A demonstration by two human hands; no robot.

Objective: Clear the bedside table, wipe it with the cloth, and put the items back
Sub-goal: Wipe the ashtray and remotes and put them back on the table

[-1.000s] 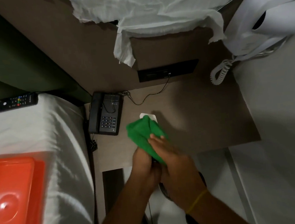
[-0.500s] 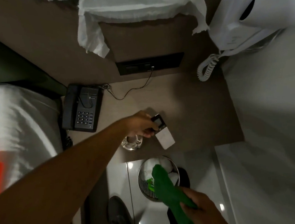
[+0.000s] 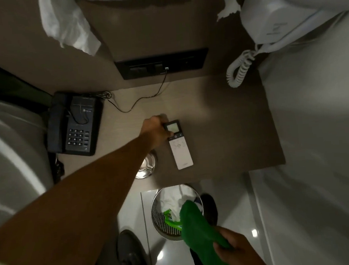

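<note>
On the brown bedside table [image 3: 232,132] lies a white remote with a small screen [image 3: 178,145]. My left hand [image 3: 155,131] reaches across the table and pinches the remote's dark top end. A shiny metal ashtray [image 3: 148,165] sits just below my forearm, partly hidden by it. A black desk phone [image 3: 75,123] stands at the table's left edge. My right hand [image 3: 235,251] hangs low over the floor, closed around a green cloth [image 3: 198,231].
A metal mesh waste bin [image 3: 166,223] with white and green rubbish stands on the floor under the table's front edge. A white wall phone [image 3: 289,12] with a coiled cord [image 3: 239,68] hangs at right. The bed [image 3: 6,158] is at left, a black socket panel [image 3: 162,64] behind.
The cloth came off the table with my right hand, which dropped low. My left hand reached out to the remote and slid it slightly away. The view shifted right, losing the orange lid.
</note>
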